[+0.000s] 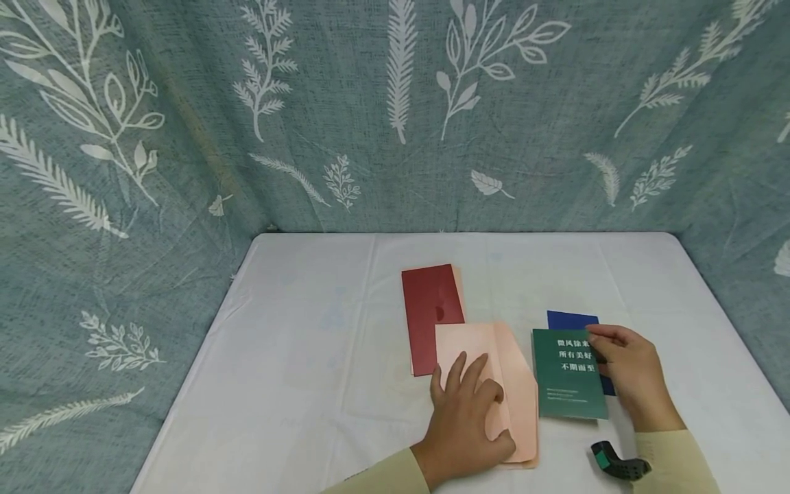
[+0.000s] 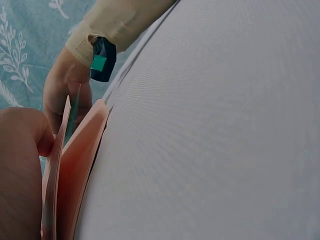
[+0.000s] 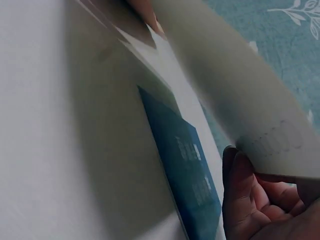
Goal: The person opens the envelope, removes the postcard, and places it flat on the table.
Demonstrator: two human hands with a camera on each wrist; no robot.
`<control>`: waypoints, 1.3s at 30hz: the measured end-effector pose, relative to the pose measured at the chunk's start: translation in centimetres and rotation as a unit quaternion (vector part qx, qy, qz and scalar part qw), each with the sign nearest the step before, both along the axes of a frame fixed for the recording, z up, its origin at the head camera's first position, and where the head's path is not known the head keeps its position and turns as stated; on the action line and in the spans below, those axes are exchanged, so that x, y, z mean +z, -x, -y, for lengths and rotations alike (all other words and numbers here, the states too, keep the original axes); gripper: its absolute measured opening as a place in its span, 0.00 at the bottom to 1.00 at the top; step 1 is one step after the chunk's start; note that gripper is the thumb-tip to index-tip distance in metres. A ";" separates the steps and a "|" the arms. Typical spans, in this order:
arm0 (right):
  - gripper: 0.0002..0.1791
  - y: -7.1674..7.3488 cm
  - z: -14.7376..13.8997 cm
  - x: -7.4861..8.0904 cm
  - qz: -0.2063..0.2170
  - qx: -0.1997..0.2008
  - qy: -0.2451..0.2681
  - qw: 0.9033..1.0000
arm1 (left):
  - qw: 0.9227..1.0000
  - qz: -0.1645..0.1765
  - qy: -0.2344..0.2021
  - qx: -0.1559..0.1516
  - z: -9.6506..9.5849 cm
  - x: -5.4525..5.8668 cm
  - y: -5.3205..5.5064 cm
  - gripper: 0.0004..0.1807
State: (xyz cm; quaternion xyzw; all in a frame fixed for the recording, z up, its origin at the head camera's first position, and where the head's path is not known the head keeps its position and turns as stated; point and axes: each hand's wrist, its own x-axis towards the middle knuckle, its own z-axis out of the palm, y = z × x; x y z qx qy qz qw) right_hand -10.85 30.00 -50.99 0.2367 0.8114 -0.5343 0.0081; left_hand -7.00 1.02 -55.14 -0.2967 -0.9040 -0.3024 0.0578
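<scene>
My left hand (image 1: 465, 418) lies over a peach envelope (image 1: 521, 405), three fingers spread on its face, forefinger and thumb bent at its near part. In the left wrist view, the layers of the envelope (image 2: 75, 180) stand apart, leaving a gap. My right hand (image 1: 636, 370) pinches a green card (image 1: 568, 384) with white writing by its right edge, tilted just right of the envelope. In the right wrist view, the pale back of the green card (image 3: 250, 100) faces the camera. Under it lies a blue card (image 1: 570, 320), partly hidden.
Beyond the left hand lies a dark red envelope or card (image 1: 428, 309) with a peach edge behind it; the peach envelope overlaps its corner. A black wrist device (image 1: 620, 463) sits at the right sleeve. A patterned green curtain (image 1: 370, 137) hangs around the white-covered table (image 1: 296, 357).
</scene>
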 end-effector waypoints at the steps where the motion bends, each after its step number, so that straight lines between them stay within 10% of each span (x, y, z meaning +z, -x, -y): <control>1: 0.20 0.1 -0.1 0.0 -0.001 -0.003 -0.003 1.000 | 1.000 0.000 0.000 -0.001 0.0 0.0 0.0 0.20; 27: 0.24 0.0 -1.5 -0.4 -0.020 -0.062 -0.123 0.990 | 1.000 -0.001 0.008 0.002 -0.1 0.0 0.2 0.20; 33: 0.23 -1.1 0.4 0.3 -0.089 -0.012 -0.160 0.983 | 1.000 0.002 0.005 0.001 -0.1 0.0 0.1 0.19; 39: 0.15 -2.1 2.8 0.9 -0.216 0.077 -0.210 0.950 | 1.000 0.006 0.007 -0.002 -0.1 -0.1 0.2 0.19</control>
